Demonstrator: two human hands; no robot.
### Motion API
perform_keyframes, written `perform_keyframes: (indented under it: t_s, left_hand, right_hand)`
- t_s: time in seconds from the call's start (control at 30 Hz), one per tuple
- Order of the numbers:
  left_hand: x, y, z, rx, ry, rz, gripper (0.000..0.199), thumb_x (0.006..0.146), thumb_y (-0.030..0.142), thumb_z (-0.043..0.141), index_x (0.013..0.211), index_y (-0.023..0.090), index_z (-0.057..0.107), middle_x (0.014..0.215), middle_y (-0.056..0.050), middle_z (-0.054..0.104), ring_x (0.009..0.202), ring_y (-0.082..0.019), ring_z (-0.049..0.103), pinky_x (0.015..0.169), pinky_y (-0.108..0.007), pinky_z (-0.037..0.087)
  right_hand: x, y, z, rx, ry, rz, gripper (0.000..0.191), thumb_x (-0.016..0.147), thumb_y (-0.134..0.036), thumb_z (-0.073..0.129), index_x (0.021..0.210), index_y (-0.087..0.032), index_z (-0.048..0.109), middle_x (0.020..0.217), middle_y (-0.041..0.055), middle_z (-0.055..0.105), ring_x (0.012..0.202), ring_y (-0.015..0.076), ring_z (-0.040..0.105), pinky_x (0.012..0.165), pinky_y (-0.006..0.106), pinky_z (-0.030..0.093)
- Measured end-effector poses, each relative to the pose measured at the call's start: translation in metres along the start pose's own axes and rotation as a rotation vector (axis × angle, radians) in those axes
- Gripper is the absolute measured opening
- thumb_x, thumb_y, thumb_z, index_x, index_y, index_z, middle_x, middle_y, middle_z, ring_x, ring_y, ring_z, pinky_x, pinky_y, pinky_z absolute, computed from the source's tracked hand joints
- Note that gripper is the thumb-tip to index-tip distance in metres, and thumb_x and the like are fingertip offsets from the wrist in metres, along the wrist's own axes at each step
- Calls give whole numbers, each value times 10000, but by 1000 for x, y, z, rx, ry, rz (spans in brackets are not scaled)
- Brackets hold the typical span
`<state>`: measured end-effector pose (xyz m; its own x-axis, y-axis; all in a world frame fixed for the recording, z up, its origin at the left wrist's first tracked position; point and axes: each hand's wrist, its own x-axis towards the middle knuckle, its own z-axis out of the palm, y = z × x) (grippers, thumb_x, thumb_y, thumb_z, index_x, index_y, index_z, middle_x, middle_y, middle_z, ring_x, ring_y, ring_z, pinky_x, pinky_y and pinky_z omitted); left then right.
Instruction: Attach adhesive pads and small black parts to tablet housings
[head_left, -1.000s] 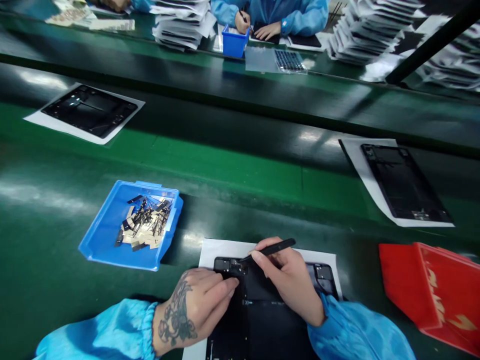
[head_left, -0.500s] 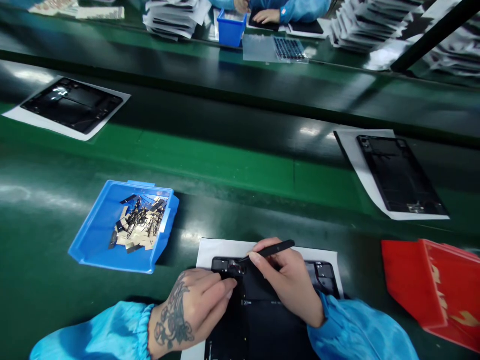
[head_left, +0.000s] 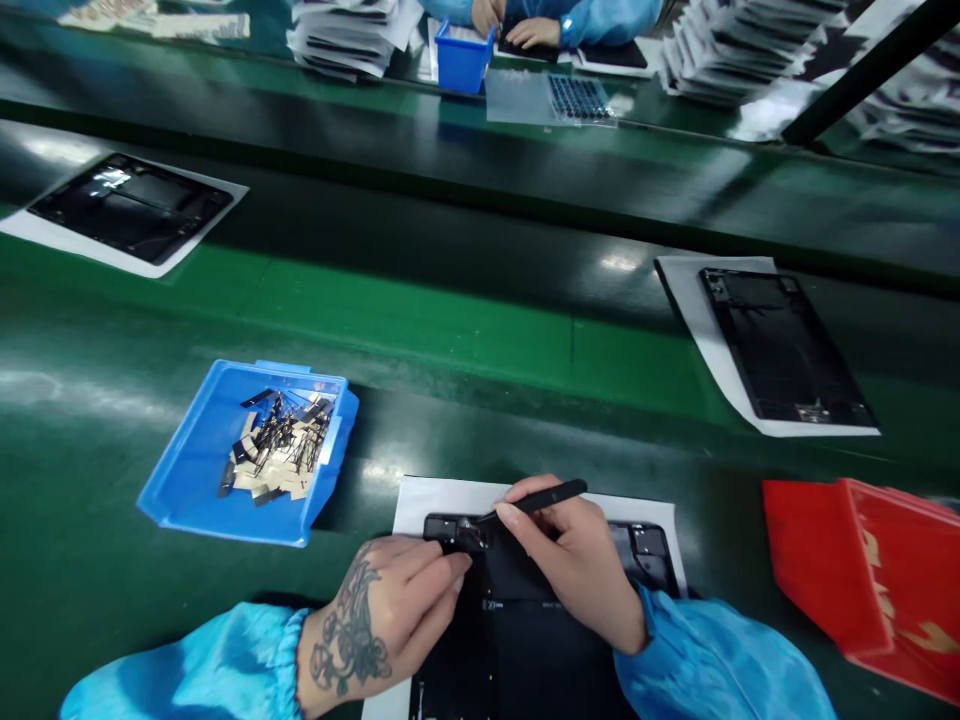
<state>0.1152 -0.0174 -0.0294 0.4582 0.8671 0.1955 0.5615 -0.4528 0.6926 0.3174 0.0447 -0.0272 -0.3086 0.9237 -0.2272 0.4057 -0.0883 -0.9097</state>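
A black tablet housing (head_left: 540,660) lies on a white sheet (head_left: 435,492) in front of me, with small parts along its far edge. My right hand (head_left: 566,560) is closed around black tweezers (head_left: 551,497), whose tip reaches down into the housing's far left corner. Beside that tip, my left hand (head_left: 397,605) rests over the housing's left edge with its fingers pressed together. Whatever the left fingertips pinch, if anything, is hidden. Left of the sheet stands a blue bin (head_left: 202,500) holding a heap of small parts with thin black wires (head_left: 281,440).
A red bin (head_left: 810,550) stands at right. Beyond, a green belt (head_left: 450,300) carries two more housings on white sheets, a left one (head_left: 135,210) and a right one (head_left: 787,345). Across it, a co-worker's hands (head_left: 532,33) rest near a small blue bin (head_left: 461,60) and paper stacks (head_left: 349,35).
Both housings on the belt have shifted slightly to the left. My hands and the tweezers stay nearly in place at the same corner. One of the co-worker's hands has moved a little.
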Motion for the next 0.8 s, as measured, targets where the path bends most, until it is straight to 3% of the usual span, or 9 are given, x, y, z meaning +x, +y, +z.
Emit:
perform_keyframes:
  t_s: [0.43,0.63,0.8]
  left_hand:
    - [0,0,1,42,9,-1,251,889,113,442,1104,130,570,768,-46,598,641,-159,576,535,-276,475]
    - [1,2,1,272,72,31,282,893,181,461,1139,95,568,777,-77,578,648,-174,542,540,-301,472]
    - [1,1,2,395,57,4,309,886,237,485,1135,78,576,779,-88,563,671,-199,522,566,-342,478]
  right_hand:
    - [-1,1,1,-13,10,-11,97,866,-298,600,879,-207,631,740,-8,639,601,128,588,551,224,464]
    - [0,-1,1,-31,8,-2,93,865,-290,598,874,-202,631,710,-10,633,580,127,575,536,221,455]
    - [0,-2,2,-40,20,-8,101,864,-297,598,865,-200,626,701,-7,628,568,127,563,525,221,447]
